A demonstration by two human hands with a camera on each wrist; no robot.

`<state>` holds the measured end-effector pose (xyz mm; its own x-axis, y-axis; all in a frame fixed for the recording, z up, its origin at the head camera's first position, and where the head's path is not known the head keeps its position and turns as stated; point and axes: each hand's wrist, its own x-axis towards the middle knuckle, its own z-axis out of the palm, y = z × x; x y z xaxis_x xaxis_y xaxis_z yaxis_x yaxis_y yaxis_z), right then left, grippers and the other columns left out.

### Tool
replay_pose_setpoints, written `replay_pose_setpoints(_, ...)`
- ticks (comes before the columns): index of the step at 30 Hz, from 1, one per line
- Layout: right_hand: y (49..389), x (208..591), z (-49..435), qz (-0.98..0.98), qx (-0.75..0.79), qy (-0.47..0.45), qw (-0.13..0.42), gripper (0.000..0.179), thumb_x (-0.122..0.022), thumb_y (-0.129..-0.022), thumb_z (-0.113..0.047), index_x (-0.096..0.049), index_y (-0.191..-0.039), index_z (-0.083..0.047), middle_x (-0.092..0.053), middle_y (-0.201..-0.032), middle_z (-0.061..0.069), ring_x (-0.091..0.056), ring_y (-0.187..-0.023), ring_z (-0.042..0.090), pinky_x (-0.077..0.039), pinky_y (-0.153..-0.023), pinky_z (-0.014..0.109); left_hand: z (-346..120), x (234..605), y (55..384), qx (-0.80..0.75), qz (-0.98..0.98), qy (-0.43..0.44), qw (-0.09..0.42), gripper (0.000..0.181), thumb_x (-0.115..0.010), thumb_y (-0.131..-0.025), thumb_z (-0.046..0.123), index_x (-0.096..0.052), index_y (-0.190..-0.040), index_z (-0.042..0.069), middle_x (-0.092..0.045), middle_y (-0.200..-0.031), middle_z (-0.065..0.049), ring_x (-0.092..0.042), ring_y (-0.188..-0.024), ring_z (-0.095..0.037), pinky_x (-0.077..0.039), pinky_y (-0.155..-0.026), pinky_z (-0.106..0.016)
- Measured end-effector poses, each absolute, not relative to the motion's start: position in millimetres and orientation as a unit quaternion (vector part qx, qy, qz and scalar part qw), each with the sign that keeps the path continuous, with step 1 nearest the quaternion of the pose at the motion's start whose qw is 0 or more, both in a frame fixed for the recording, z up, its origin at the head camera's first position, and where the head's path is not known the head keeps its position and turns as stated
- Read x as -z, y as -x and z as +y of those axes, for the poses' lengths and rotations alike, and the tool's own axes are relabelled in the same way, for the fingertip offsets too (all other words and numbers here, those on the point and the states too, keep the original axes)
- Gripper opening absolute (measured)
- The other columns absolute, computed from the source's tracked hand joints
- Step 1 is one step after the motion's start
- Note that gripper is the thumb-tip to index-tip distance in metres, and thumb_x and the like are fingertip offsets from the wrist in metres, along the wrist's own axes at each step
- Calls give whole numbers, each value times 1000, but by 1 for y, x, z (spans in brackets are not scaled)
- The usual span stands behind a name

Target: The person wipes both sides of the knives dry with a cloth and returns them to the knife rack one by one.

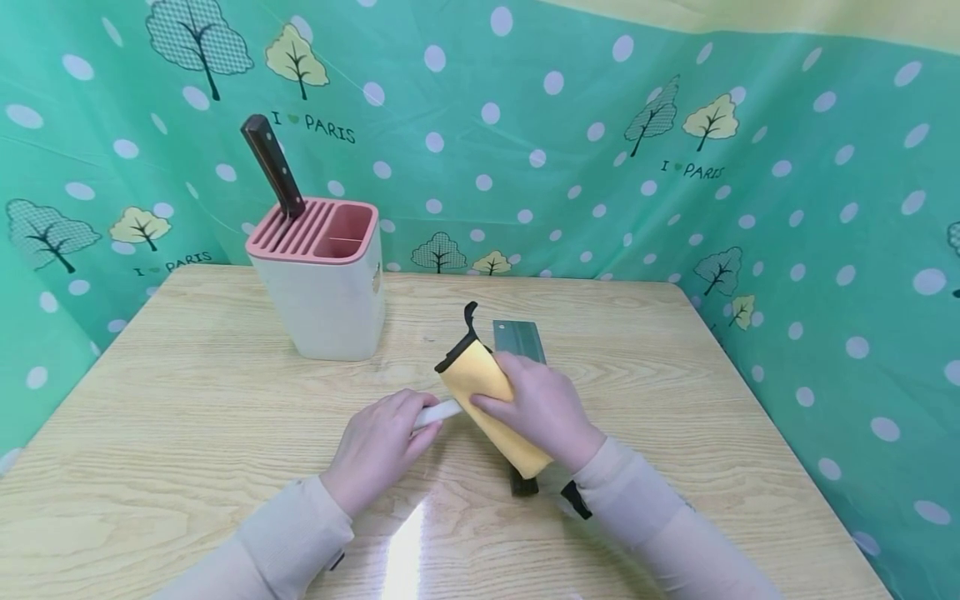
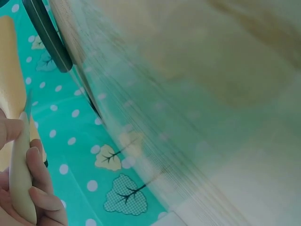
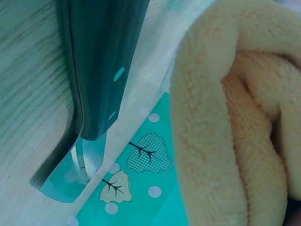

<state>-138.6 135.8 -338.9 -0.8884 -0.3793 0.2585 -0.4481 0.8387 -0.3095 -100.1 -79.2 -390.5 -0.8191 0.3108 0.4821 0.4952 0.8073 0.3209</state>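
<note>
My left hand (image 1: 386,442) grips the white handle (image 1: 437,413) of a small knife. In the left wrist view, the fingers curl along that pale handle (image 2: 21,174), and a sliver of blade (image 2: 29,103) shows beside the cloth. My right hand (image 1: 543,404) holds a folded yellow cloth (image 1: 495,408) with black trim, right at the front of the white handle; the cloth covers most of the blade. Beneath it lies a cleaver, its broad blade (image 1: 520,337) pointing to the back and its dark riveted handle (image 3: 106,61) toward me.
A white knife block (image 1: 322,308) with a pink slotted top stands at the back left. One dark-handled knife (image 1: 273,167) sits in its slots. The light wooden table (image 1: 187,433) is bordered by a green dotted curtain (image 1: 480,167) behind and at the sides.
</note>
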Motion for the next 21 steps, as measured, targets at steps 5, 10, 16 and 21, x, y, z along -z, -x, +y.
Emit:
replay_pose_setpoints(5, 141, 339, 136, -955, -180, -217, 91, 36, -76, -84, -44, -62, -101, -16, -53, -70, -6, -46, -58, 9, -37, -50, 25, -79, 390, 100, 222, -929, 214, 207, 21, -77, -85, 18, -68, -101, 9, -64, -82, 5, -51, -64, -5, -42, -54, -18)
replay_pose_setpoints(10, 143, 339, 137, -956, -182, -214, 84, 39, -76, -84, -45, -63, -106, -15, -54, -71, -6, -47, -58, 10, -38, -50, 25, -79, 390, 101, 223, -929, 213, 206, 20, -77, -85, 18, -68, -100, 9, -64, -82, 5, -51, -64, -5, -42, -54, -19)
replay_pose_setpoints(16, 146, 340, 142, -957, -169, -218, 95, 43, -76, -83, -44, -63, -109, -14, -55, -71, -6, -46, -57, 10, -37, -49, 24, -79, 390, 101, 226, -930, 209, 201, 20, -76, -85, 18, -68, -101, 9, -63, -80, 6, -49, -63, -5, -40, -53, -18)
replay_pose_setpoints(21, 148, 339, 145, -957, -168, -218, 95, 42, -76, -83, -44, -63, -108, -13, -55, -71, -5, -47, -56, 11, -37, -48, 25, -80, 390, 102, 232, -930, 207, 198, 18, -76, -86, 18, -68, -100, 9, -61, -78, 6, -46, -61, -4, -38, -52, -17)
